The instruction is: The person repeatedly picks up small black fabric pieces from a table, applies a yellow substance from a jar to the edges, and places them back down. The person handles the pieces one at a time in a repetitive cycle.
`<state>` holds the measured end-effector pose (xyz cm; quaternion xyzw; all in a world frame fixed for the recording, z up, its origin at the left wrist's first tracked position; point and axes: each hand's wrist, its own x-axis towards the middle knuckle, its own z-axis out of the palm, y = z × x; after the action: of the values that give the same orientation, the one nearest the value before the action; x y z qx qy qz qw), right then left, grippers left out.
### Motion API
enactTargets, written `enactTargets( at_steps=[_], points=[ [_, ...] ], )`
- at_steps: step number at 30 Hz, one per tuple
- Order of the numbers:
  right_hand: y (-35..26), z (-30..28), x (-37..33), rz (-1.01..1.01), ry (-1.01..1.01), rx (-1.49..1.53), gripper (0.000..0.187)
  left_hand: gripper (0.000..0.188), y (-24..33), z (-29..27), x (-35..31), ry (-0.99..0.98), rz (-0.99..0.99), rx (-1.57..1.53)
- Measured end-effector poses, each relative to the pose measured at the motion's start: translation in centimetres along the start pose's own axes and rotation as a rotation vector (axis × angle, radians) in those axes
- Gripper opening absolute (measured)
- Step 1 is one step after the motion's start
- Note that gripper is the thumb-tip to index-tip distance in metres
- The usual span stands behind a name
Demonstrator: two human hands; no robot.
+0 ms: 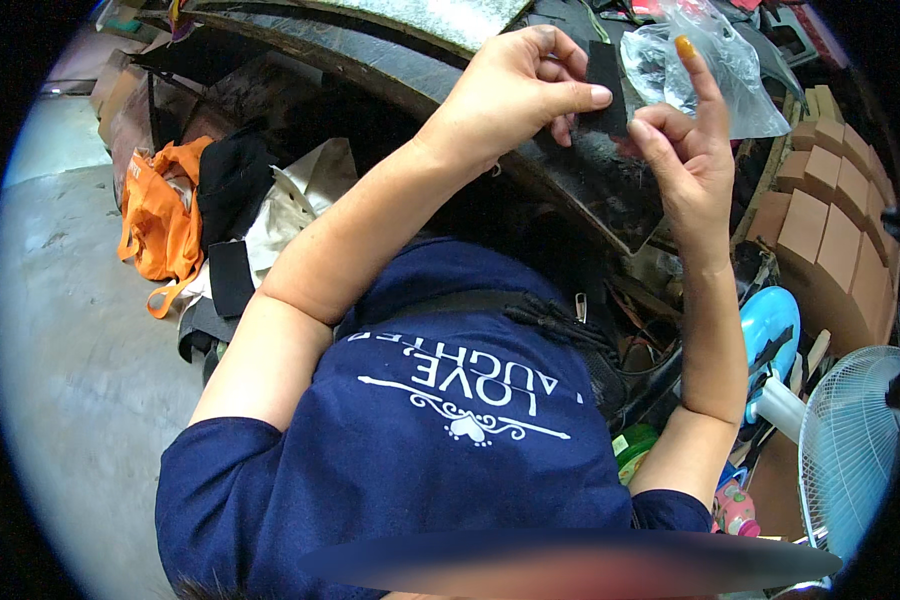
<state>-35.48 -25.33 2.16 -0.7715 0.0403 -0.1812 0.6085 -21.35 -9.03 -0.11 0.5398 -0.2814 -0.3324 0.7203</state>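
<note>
My left hand (545, 85) is closed on a flat black strip (604, 85), its thumb lying across the strip's left side. The strip stands roughly upright above the dark tabletop. On its right side, the thumb and folded fingers of my right hand (690, 150) pinch at the lower edge. The raised index finger of that hand carries a yellow-orange smear on its tip. Just behind the hands lies a crumpled clear plastic bag (715, 70); what is in it cannot be made out.
The dark worktable (370, 65) has a front corner close to my body. Brown blocks (820, 220) are stacked at the right, near a fan (850, 440) and a blue round object (770, 330). At left, an orange bag (162, 210) and dark cloth (232, 185) sit above the grey floor (80, 350).
</note>
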Motion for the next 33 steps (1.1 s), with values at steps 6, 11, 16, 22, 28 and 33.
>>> enactTargets(
  at_steps=[6,11,16,22,28,33],
  points=[
    [-0.8,1.1,-0.1,0.03,-0.027,0.09,0.065,0.045,1.1,-0.6,-0.8,-0.062,-0.07,-0.019],
    [-0.8,1.3,0.1,0.095,-0.033,0.1,0.069,0.044,1.3,-0.8,-0.6,-0.059,-0.078,-0.054],
    [-1.0,1.0,0.3,0.063,0.0,-0.025,0.047,0.04,1.6,-0.6,-0.8,-0.045,-0.13,-0.071],
    [-1.1,0.0,1.1,-0.016,-0.074,-0.107,0.04,0.033,1.9,-0.8,-0.7,-0.064,-0.176,-0.106],
    [-1.1,0.0,1.7,-0.195,-0.047,-0.544,0.047,0.031,2.0,-0.8,-0.9,-0.069,-0.179,-0.13],
    [-1.4,0.2,1.9,-0.289,0.027,-0.63,0.045,0.028,2.0,-0.9,-0.8,-0.086,-0.183,-0.132]
  ],
)
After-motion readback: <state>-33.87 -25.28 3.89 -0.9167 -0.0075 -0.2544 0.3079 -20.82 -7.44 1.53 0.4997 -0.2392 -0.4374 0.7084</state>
